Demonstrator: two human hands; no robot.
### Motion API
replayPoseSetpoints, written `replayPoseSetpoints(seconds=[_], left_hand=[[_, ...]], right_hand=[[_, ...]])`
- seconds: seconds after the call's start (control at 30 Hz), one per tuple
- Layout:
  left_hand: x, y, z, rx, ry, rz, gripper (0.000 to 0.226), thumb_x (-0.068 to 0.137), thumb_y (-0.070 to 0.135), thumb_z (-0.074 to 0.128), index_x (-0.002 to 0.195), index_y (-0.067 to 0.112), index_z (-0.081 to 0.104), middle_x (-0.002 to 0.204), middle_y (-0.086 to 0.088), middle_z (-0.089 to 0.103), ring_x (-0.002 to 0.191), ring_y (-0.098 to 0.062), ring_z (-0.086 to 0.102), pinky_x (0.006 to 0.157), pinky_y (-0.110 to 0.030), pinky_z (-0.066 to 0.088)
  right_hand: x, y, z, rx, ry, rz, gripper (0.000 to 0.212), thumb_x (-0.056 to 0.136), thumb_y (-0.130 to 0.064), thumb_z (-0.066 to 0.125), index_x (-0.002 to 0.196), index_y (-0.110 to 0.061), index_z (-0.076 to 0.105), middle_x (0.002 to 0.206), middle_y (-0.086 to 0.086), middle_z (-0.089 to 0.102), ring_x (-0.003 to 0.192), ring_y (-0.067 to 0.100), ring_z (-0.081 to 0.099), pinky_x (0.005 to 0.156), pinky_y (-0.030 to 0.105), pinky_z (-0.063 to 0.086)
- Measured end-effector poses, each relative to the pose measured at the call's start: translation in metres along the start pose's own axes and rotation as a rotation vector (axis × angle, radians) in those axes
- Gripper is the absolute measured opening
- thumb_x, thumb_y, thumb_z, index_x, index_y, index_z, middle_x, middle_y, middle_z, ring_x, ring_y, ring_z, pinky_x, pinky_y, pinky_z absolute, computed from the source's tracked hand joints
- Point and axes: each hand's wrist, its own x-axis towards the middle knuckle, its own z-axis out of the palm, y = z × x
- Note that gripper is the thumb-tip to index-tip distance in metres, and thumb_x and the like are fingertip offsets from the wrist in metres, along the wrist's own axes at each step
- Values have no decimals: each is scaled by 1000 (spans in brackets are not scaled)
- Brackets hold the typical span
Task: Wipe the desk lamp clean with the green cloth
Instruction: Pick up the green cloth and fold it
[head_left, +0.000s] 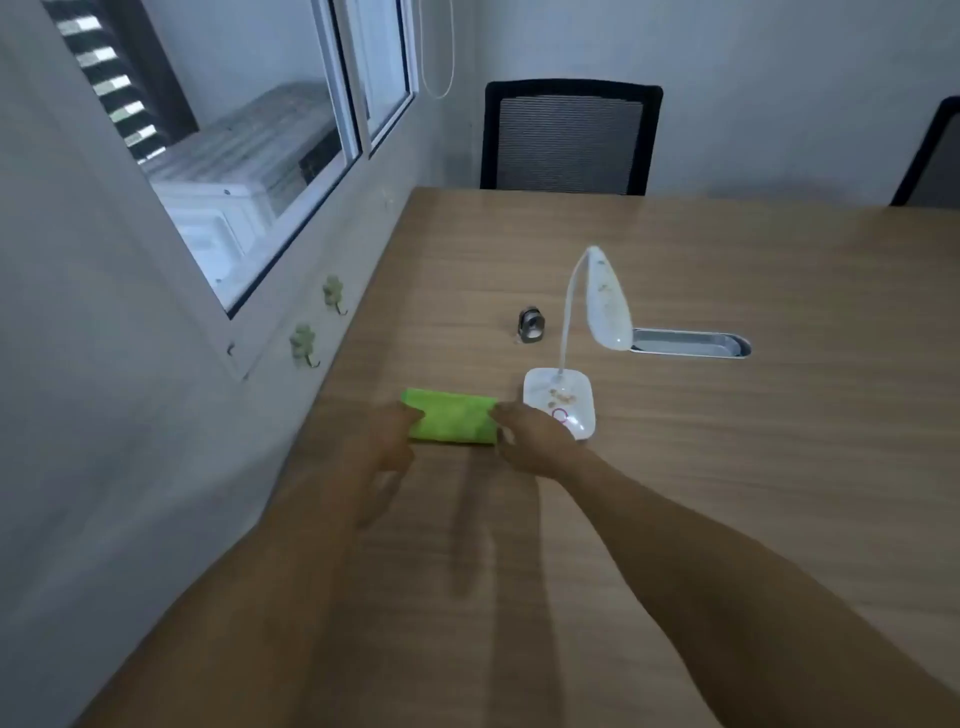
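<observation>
Your left hand (387, 441) and right hand (530, 436) reach the two ends of the folded green cloth (453, 422), lying flat on the surface (727, 467) at lower centre. Blur hides whether the fingers pinch it yet. The desk lamp (582, 338), speckled with crumbs, stands just right of the cloth, handy for wiping. No writing is legible, only a pink ring on the base.

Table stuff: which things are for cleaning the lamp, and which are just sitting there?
For the job: green cloth, desk lamp, left hand, right hand.

Just lying about: small metal object, cable tray, chairs, wall hooks.
</observation>
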Motion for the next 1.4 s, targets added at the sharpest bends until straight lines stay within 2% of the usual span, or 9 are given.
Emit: replayPoseSetpoints(seconds=[0.13,0.27,0.53,0.8,1.0,1.07,1.17,1.3,1.4], left_hand=[[9,-5,20,-97,38,22,64,84,12,58,144,18,37,152,-13,33,138,-28,36,113,-29,28],[21,-15,33,-112,131,43,56,80,13,57,136,14,50,143,-16,46,130,-30,44,110,-31,34],[35,-15,37,-122,204,31,37,69,11,53,97,-4,70,101,-30,68,93,-45,64,82,-44,52],[4,6,2,-223,362,9,21,85,3,49,103,-2,59,105,-26,61,96,-40,58,77,-42,49],[-26,27,-36,-371,285,-59,23,87,9,54,107,2,62,109,-22,65,103,-34,59,75,-30,43],[-32,35,-46,-451,253,-72,23,87,11,58,107,1,64,104,-19,65,99,-30,60,77,-29,46],[-36,44,-54,-548,216,-66,20,85,12,62,98,-1,71,82,-10,62,79,-18,56,57,-19,41],[-37,57,-54,-849,116,-161,8,86,6,61,79,3,65,75,-9,55,69,-18,52,66,-26,47],[-36,71,-49,-1082,33,-206,15,90,0,55,77,4,61,84,-10,57,73,-16,55,66,-27,49]], right_hand=[[11,-3,14,-82,-56,-29,65,89,-14,57,147,-14,27,158,7,23,146,23,20,117,39,28],[22,0,22,-123,-63,16,51,91,-12,54,140,-13,40,152,9,37,137,30,37,110,44,41],[30,-2,27,-106,5,81,33,96,-6,42,126,-9,54,132,14,57,120,31,55,98,43,51],[22,-15,-2,162,208,41,24,87,2,49,109,2,57,113,22,60,103,35,57,87,45,51],[-3,-14,-22,615,254,223,25,93,-6,39,110,-6,57,99,11,62,87,22,53,75,28,38],[-11,-10,-29,787,261,300,27,94,-8,39,114,-12,57,95,2,59,91,19,50,78,30,42],[-24,-3,-39,1173,238,459,20,95,-17,45,112,-21,54,107,4,54,98,25,54,80,42,55],[-45,12,-52,1558,95,494,35,95,-37,53,123,-17,53,120,14,58,90,28,64,72,44,60],[-61,25,-54,1735,-35,457,54,88,-45,62,127,-9,52,120,17,59,99,29,64,93,44,55]])
